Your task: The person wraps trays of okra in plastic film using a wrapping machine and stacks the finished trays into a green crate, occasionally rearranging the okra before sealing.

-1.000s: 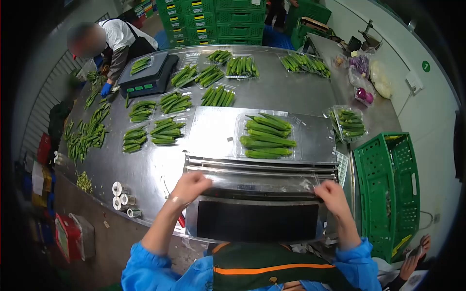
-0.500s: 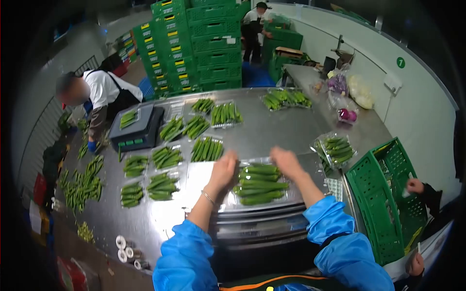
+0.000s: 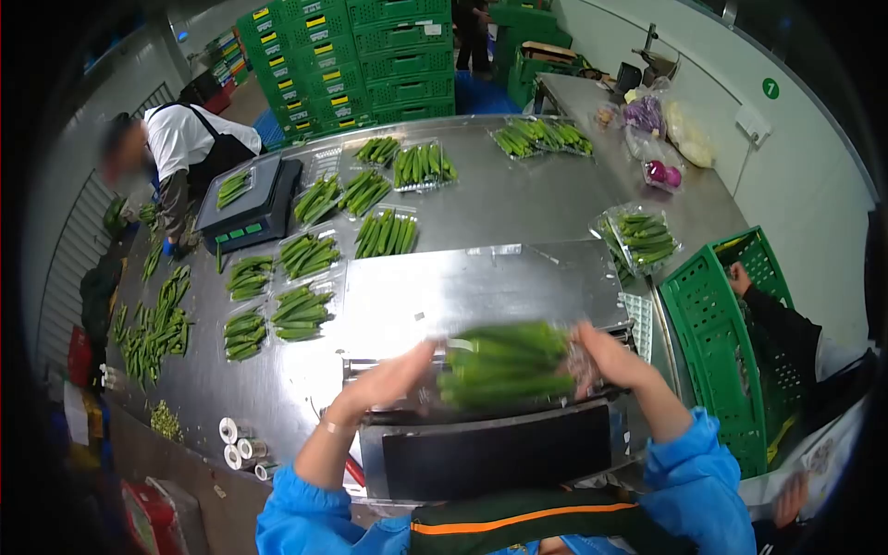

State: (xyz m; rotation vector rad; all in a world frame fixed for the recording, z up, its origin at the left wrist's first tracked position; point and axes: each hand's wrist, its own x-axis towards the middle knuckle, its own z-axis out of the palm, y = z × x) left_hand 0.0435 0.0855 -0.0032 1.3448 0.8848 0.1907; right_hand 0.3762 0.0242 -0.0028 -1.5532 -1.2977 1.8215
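Observation:
I hold a clear tray of green okra between both hands, lifted just above the near edge of the wrapping machine. My left hand grips its left end and my right hand grips its right end. The tray is blurred from motion. Beyond it the machine's steel plate is bare.
Several filled okra trays lie on the steel table, with loose okra at the left and a scale. A wrapped tray sits by a green crate, where another person's arm reaches. A co-worker stands far left. Tape rolls lie near.
Both hands took the okra tray from the steel plate and drew it toward me over the machine's front. Earlier they were pulling film at the roller.

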